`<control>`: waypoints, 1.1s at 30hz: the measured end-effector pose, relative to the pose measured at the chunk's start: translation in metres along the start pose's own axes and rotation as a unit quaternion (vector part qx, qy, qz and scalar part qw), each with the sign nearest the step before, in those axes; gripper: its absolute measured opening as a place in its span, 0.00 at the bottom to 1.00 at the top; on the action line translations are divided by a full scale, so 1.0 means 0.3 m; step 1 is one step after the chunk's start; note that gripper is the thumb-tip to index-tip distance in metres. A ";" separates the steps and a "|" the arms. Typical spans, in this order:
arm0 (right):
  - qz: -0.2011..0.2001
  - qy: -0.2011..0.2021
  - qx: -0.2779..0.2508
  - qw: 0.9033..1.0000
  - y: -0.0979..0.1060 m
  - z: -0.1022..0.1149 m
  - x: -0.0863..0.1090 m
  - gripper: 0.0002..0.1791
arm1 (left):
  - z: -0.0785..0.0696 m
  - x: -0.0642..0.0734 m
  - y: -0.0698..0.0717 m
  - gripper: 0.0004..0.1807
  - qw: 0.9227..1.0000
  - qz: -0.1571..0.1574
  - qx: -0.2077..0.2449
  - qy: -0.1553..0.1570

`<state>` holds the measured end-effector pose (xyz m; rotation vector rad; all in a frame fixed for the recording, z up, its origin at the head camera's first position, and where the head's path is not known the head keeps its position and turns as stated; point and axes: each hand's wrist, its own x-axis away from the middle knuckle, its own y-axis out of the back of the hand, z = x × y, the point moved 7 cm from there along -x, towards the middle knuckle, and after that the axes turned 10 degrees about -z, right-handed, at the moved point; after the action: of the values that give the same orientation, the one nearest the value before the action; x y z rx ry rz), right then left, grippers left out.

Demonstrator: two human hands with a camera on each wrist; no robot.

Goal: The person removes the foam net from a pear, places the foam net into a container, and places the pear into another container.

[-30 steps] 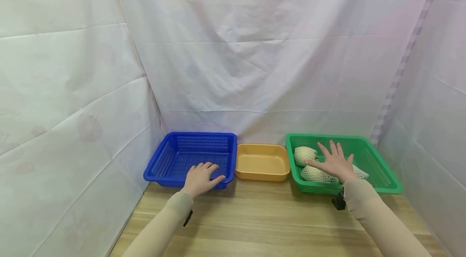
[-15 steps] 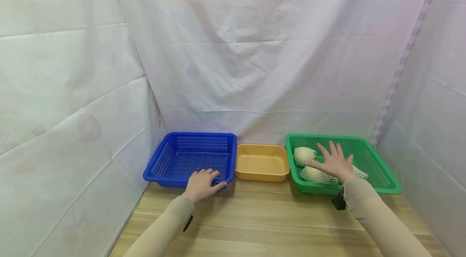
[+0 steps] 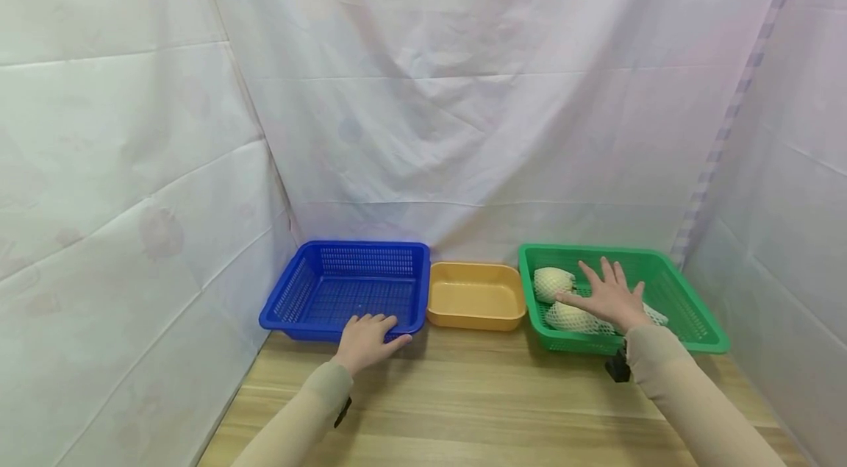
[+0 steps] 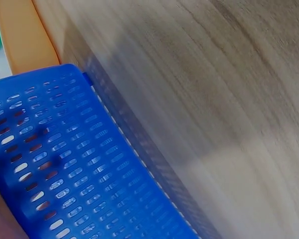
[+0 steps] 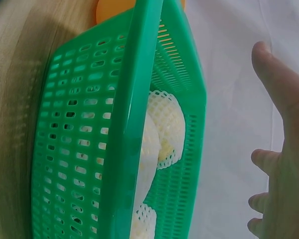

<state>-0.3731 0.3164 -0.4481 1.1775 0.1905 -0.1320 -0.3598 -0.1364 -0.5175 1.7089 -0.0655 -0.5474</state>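
Observation:
My left hand [image 3: 364, 343] is at the front right of the blue basket [image 3: 301, 323], its fingers bent over the rim and its thumb along the near side. Through the slotted wall in the left wrist view, bits of fingers show behind the holes. Over the green basket [image 3: 695, 305], my right hand [image 3: 612, 299] hovers with straight, spread fingers and holds nothing. Beneath and beside it lie pale yellow fruits in white foam nets, one at the back left [image 3: 554, 283] and one nearer the front [image 3: 572, 316]. More netting [image 3: 655, 315] shows partly behind the hand.
Between the two baskets stands a shallow yellow tray [image 3: 475, 298]. All three containers sit on a wood-grain table [image 3: 490, 393]. A white cloth [image 3: 463, 136] hangs behind them, with more cloth at both sides.
My left hand has come down and slightly toward me, from above the blue basket onto its front rim. My right hand stays spread over the green basket, nearly still.

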 end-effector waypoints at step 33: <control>0.075 -0.022 0.024 0.997 -0.131 -0.040 -0.028 0.59 | 0.005 0.005 -0.018 0.41 1.000 -0.019 -0.010 -0.003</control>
<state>-0.3901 0.3127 -0.4861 1.2322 0.0594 -0.0309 -0.3603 -0.1370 -0.5233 1.6925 -0.0321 -0.5793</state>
